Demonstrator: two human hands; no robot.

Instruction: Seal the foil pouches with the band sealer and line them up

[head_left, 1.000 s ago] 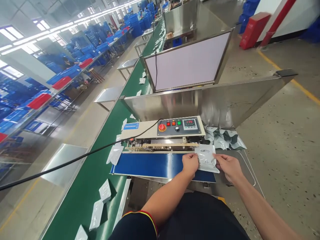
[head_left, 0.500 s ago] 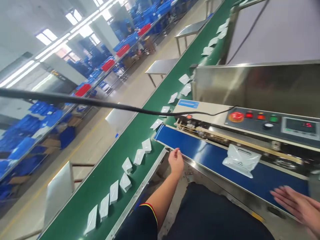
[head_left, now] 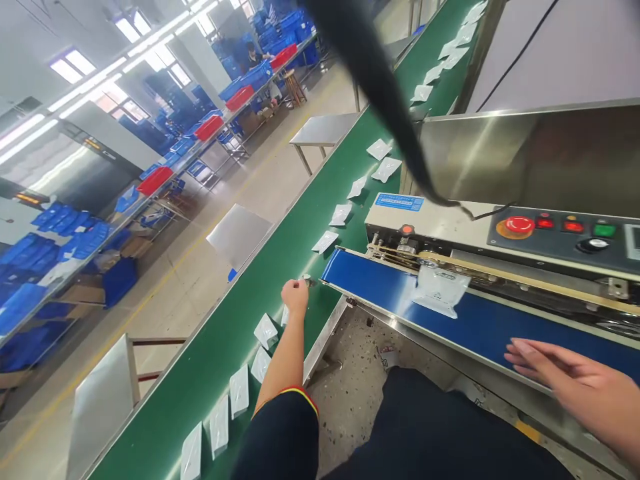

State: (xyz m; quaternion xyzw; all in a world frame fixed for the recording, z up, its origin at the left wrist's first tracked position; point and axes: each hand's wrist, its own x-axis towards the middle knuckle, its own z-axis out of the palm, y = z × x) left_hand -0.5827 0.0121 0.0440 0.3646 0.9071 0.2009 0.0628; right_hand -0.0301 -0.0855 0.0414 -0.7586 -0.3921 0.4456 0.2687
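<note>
My left hand (head_left: 295, 295) is over the green conveyor belt (head_left: 220, 340), close to the near end of the blue belt (head_left: 350, 270). Its fingers are curled together, with a small pale piece (head_left: 307, 280) showing at the fingertips; whether they grip it is unclear. Behind the wrist, a white packet (head_left: 285, 316) is partly hidden. My right hand (head_left: 547, 367) is open and holds nothing, fingers stretched out beside the front edge of the blue belt. On that belt, a white plastic bag (head_left: 442, 290) has its top edge at the sealing machine's guide strip.
More white packets (head_left: 239, 390) lie in a row along the green belt. The sealing machine's control panel (head_left: 565, 230) has a red stop button (head_left: 519, 225). A dark cable (head_left: 380, 87) hangs across the view. Metal side tables (head_left: 240, 233) stand beyond the green belt.
My left hand has moved left from the blue belt's edge to over the green belt. The plastic bag has travelled left along the blue belt. My right hand stays open.
</note>
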